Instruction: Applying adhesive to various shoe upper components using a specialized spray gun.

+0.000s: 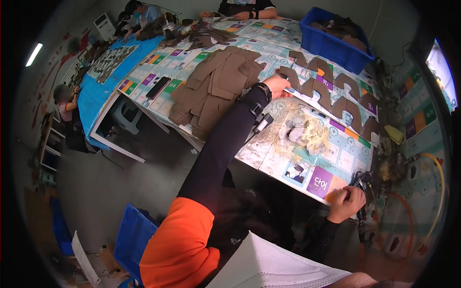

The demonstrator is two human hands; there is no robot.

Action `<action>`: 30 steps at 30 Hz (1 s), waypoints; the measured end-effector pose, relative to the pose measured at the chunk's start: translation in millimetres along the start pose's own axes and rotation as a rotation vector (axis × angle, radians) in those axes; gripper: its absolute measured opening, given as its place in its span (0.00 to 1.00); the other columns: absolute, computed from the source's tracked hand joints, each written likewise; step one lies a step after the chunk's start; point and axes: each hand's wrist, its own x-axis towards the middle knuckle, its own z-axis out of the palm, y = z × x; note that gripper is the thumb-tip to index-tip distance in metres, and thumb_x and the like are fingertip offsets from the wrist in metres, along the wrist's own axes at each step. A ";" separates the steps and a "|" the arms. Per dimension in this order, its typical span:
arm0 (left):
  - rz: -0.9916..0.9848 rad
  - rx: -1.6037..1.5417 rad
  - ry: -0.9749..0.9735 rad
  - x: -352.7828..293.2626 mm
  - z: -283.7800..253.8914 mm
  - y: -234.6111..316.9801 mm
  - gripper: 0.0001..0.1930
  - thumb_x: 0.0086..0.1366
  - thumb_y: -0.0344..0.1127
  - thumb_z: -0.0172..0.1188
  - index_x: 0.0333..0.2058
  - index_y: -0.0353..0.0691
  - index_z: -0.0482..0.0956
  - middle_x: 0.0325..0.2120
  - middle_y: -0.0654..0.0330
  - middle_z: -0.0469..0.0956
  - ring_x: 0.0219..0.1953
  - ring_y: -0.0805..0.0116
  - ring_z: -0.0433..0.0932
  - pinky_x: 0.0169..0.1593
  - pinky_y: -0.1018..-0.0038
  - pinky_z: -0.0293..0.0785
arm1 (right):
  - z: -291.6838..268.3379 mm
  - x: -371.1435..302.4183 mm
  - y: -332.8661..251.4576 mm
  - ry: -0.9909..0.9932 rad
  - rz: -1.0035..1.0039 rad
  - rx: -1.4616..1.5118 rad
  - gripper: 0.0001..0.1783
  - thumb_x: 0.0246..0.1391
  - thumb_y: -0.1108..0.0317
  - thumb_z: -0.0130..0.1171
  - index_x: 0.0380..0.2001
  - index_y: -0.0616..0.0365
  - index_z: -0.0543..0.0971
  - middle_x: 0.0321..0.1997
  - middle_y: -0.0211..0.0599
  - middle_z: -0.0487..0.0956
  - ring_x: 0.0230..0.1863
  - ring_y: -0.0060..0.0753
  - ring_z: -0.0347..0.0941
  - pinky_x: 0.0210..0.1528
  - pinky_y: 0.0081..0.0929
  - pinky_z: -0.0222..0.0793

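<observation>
On the patterned table [261, 156] we count one heap of wide brown pieces [221, 72], one pile of narrow brown pieces [209, 37], one black phone [158, 88] and one blue bin [333, 50], with one stool [127, 115] low beside it.

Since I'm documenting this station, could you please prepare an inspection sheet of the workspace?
Surface: patterned table, smeared, with yellowish residue.
Job's things: brown arch-shaped pieces on a pale board; piled brown pieces to their left.
Clutter: dark phone-like slab; yellow cloth-like item.
Hands: left hand at the board's corner; right hand at a dark tool; grips unclear.
Cables: yellow hose and orange hose, right side.
Surroundings: blue crate on the table; co-workers beyond.
</observation>
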 end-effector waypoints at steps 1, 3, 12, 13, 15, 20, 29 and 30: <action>-0.012 -0.027 -0.034 -1.3 -0.2 0.0 0.10 0.69 0.28 0.51 0.39 0.23 0.74 0.32 0.47 0.81 0.27 0.67 0.81 0.25 0.77 0.76 | 0.4 0.0 0.7 0.003 -0.002 0.000 0.03 0.43 0.77 0.53 0.22 0.56 0.74 0.28 0.38 0.75 0.38 0.47 0.72 0.50 0.42 0.63; -0.019 -0.038 -0.098 -0.4 -5.2 -1.3 0.12 0.72 0.27 0.46 0.45 0.21 0.70 0.38 0.42 0.81 0.33 0.62 0.84 0.28 0.77 0.79 | 0.6 -0.6 0.6 -0.004 -0.004 0.001 0.03 0.43 0.76 0.53 0.21 0.56 0.73 0.27 0.39 0.75 0.37 0.47 0.71 0.49 0.41 0.63; 0.145 -0.222 -0.196 -13.7 2.6 -10.6 0.18 0.74 0.25 0.42 0.60 0.26 0.58 0.51 0.44 0.73 0.44 0.52 0.84 0.43 0.73 0.85 | -1.5 -0.5 -1.9 0.005 -0.016 0.016 0.03 0.43 0.76 0.53 0.21 0.56 0.73 0.26 0.38 0.74 0.37 0.47 0.71 0.48 0.41 0.63; 0.162 -0.243 -0.183 -16.2 3.8 -10.9 0.19 0.74 0.24 0.42 0.61 0.27 0.58 0.52 0.45 0.73 0.46 0.52 0.83 0.45 0.72 0.85 | -1.3 -1.0 -1.6 0.005 -0.015 0.008 0.03 0.43 0.76 0.53 0.21 0.56 0.73 0.26 0.38 0.74 0.37 0.47 0.71 0.48 0.41 0.63; 0.190 -0.270 -0.184 -28.8 6.6 -12.6 0.18 0.74 0.24 0.42 0.61 0.28 0.59 0.52 0.46 0.73 0.46 0.52 0.83 0.46 0.72 0.84 | 1.5 -2.2 0.1 0.004 -0.013 0.010 0.03 0.43 0.76 0.54 0.21 0.56 0.73 0.26 0.37 0.75 0.36 0.47 0.71 0.49 0.41 0.63; 0.290 -0.333 -0.181 -62.7 7.2 -13.3 0.17 0.74 0.26 0.44 0.60 0.32 0.63 0.51 0.50 0.75 0.47 0.54 0.82 0.48 0.72 0.83 | 0.4 -2.1 0.3 0.015 -0.012 -0.004 0.03 0.43 0.77 0.54 0.21 0.55 0.74 0.27 0.37 0.75 0.37 0.46 0.71 0.49 0.40 0.63; 0.486 -0.461 -0.085 -170.7 -46.9 -0.8 0.17 0.72 0.25 0.50 0.57 0.31 0.68 0.48 0.52 0.77 0.46 0.58 0.82 0.51 0.70 0.81 | -0.1 3.2 -6.3 0.031 -0.021 0.010 0.04 0.41 0.77 0.55 0.21 0.55 0.73 0.26 0.38 0.73 0.37 0.47 0.70 0.46 0.41 0.62; 0.499 -0.481 -0.027 -184.7 -56.4 2.1 0.17 0.72 0.25 0.51 0.58 0.31 0.68 0.48 0.51 0.78 0.45 0.59 0.82 0.50 0.71 0.80 | -0.3 3.5 -6.4 0.027 -0.026 0.017 0.04 0.41 0.77 0.55 0.22 0.55 0.73 0.26 0.38 0.73 0.37 0.47 0.70 0.46 0.41 0.62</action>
